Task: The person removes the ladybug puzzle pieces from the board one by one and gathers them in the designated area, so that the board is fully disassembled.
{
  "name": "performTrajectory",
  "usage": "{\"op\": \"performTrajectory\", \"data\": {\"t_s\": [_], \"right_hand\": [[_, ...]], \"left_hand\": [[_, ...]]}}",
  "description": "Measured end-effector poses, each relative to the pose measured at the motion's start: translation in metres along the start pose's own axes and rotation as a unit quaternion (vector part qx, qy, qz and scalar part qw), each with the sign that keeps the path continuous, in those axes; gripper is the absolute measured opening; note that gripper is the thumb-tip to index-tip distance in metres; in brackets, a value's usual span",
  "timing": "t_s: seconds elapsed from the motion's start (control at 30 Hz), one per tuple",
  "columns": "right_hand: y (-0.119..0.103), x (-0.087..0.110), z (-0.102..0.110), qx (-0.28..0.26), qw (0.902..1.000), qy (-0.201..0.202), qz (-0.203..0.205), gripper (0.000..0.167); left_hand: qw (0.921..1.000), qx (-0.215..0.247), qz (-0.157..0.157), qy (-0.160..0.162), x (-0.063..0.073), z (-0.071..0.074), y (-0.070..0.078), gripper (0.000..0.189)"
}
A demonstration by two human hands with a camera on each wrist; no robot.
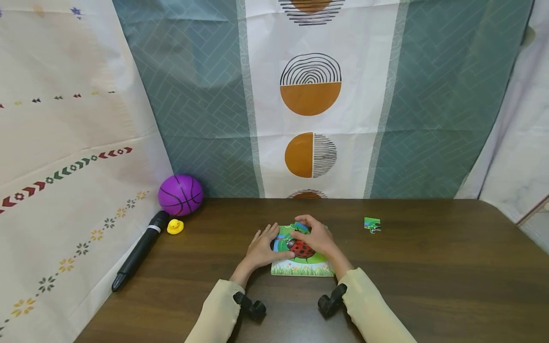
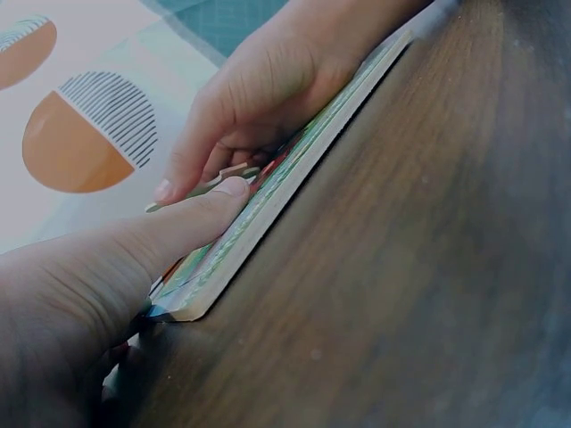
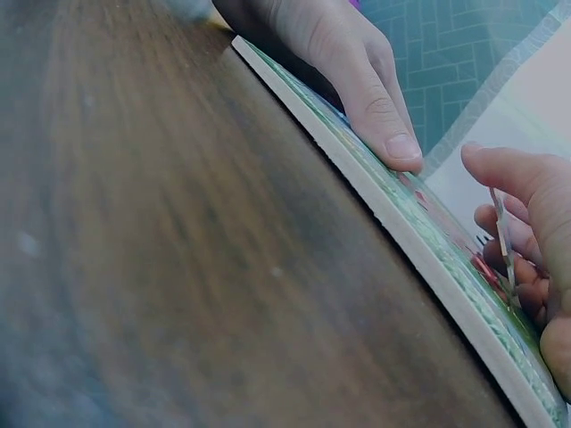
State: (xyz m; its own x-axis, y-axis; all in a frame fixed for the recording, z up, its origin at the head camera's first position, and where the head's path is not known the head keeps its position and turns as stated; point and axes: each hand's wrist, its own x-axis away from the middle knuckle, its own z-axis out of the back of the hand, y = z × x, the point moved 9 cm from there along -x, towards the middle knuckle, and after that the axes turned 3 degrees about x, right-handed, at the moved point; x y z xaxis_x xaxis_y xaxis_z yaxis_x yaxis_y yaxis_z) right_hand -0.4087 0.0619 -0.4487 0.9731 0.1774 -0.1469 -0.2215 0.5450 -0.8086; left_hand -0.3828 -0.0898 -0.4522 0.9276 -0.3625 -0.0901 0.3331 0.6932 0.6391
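A ladybug jigsaw puzzle board [image 1: 302, 270] lies flat on the table, with a grassy strip along its near edge. My left hand [image 1: 261, 250] rests at the board's left side, fingers stretched out and thumb lying across the picture. Over the upper part of the board, my right hand [image 1: 319, 239] pinches a puzzle piece [image 3: 501, 223] between thumb and fingers. In the right wrist view that piece stands tilted, edge-on, close over the picture. Part of the board's top right is hidden behind the right hand.
One loose green puzzle piece [image 1: 372, 225] lies on the table [image 1: 429, 286] to the right. At the left are a purple ball [image 1: 180, 195], a yellow rubber duck [image 1: 175, 226] and a black pen-shaped object [image 1: 139, 252]. A patterned curtain [image 1: 206, 95] hangs behind the table.
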Motion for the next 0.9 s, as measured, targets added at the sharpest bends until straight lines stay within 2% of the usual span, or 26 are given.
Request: {"op": "performTrajectory", "data": {"t_s": [0.17,0.33,0.67,0.9], "right_hand": [[0.001,0.001,-0.002,-0.012,0.9999,0.003,-0.004,0.045],[0.001,0.0,0.004,-0.031,0.9993,0.018,-0.007,0.043],[0.003,0.001,0.017,-0.108,0.9934,0.038,0.004,0.054],[0.025,0.0,0.04,-0.134,0.9886,0.049,-0.048,0.055]], "left_hand": [[1.0,0.0,0.002,-0.006,0.003,0.0,0.0,0.096],[1.0,-0.002,-0.007,0.001,-0.001,0.0,0.002,0.095],[1.0,0.003,-0.003,0.004,-0.001,-0.001,-0.001,0.097],[0.9999,0.009,-0.006,0.004,-0.001,0.0,-0.001,0.098]]}}
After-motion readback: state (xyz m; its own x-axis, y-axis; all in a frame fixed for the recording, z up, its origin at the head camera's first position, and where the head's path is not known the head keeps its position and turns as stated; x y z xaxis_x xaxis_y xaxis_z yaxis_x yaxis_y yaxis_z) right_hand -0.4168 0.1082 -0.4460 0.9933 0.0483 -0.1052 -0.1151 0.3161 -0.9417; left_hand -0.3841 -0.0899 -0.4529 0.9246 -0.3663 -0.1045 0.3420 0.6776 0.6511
